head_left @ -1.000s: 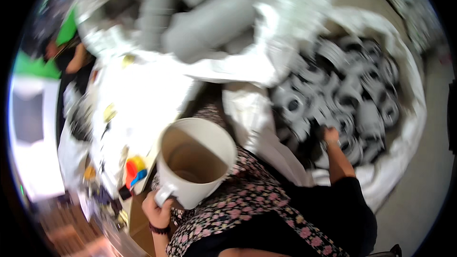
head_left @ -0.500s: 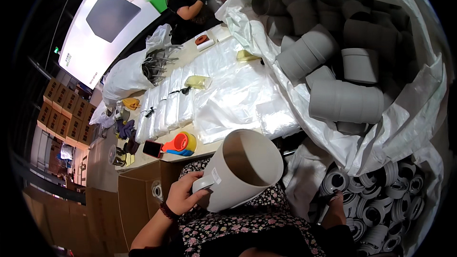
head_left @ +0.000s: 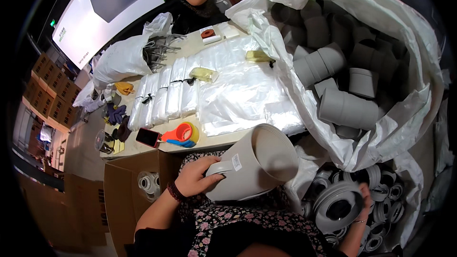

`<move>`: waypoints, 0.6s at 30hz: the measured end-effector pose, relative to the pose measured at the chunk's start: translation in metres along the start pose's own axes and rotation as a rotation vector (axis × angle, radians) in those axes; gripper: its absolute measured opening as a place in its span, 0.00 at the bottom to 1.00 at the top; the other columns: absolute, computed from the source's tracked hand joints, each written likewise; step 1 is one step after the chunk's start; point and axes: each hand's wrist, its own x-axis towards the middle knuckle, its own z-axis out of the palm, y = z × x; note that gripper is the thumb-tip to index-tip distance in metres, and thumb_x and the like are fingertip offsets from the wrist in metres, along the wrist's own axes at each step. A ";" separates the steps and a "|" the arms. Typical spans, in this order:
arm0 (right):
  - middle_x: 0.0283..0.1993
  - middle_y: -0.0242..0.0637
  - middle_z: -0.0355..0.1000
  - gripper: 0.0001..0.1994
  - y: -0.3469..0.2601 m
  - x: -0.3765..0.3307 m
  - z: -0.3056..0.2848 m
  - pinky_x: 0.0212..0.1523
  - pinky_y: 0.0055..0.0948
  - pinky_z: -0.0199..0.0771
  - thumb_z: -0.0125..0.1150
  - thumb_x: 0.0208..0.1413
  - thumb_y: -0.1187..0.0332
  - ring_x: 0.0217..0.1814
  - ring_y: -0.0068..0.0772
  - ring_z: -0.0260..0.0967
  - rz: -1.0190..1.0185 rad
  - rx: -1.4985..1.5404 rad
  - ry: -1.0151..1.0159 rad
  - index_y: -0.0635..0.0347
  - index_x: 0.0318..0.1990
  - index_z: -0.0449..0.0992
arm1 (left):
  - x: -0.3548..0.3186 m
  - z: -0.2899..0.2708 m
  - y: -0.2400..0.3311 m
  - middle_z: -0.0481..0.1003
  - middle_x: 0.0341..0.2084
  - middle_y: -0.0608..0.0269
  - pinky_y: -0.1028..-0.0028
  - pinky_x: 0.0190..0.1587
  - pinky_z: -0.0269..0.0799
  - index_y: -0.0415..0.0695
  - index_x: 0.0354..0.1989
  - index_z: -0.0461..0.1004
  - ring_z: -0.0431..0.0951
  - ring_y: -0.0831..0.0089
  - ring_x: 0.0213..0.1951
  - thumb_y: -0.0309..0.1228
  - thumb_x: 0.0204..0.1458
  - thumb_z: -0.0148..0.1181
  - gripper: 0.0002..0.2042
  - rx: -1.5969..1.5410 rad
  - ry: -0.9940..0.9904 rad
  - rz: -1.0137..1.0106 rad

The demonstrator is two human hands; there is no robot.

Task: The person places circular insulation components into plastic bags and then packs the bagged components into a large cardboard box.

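Two hands work here: the left hand [head_left: 194,177] holds one grey pipe fitting [head_left: 254,163], the right hand [head_left: 365,199] one grey ring [head_left: 339,205]. On the surface [head_left: 215,139] lie one phone [head_left: 148,137] and one tape dispenser [head_left: 183,134].

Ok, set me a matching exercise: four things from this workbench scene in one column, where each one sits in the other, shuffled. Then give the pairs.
Things
1. large grey pipe fitting
2. grey ring cap
3. phone
4. grey pipe elbows

Places
A. lying flat on the table near its front edge, beside the tape dispenser
B. under the right hand, on the pile of rings in the lower sack
C. piled inside the big white sack on the right
D. held in the left hand over the lap

Pairs: 1-D, 2-B, 3-A, 4-C
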 end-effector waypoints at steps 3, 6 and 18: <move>0.58 0.44 0.65 0.34 -0.065 0.043 0.161 0.57 0.38 0.65 0.65 0.47 0.53 0.57 0.41 0.65 -0.195 0.151 0.070 0.60 0.60 0.63 | -0.010 0.001 -0.002 0.75 0.43 0.51 0.67 0.47 0.72 0.39 0.45 0.73 0.76 0.56 0.46 0.39 0.49 0.65 0.19 -0.006 -0.024 0.157; 0.54 0.44 0.66 0.38 -0.041 0.098 0.245 0.55 0.38 0.64 0.74 0.38 0.58 0.54 0.41 0.65 -0.349 -0.522 -0.296 0.58 0.60 0.66 | -0.021 0.001 0.001 0.75 0.44 0.51 0.67 0.47 0.72 0.39 0.42 0.74 0.76 0.56 0.46 0.38 0.48 0.65 0.18 -0.014 -0.047 0.189; 0.47 0.42 0.71 0.35 0.018 0.167 0.357 0.52 0.31 0.66 0.71 0.41 0.62 0.48 0.34 0.68 -0.163 -1.026 -0.644 0.61 0.60 0.67 | -0.051 0.005 -0.028 0.74 0.45 0.49 0.65 0.46 0.72 0.37 0.40 0.73 0.75 0.51 0.45 0.29 0.44 0.65 0.15 0.097 0.311 0.009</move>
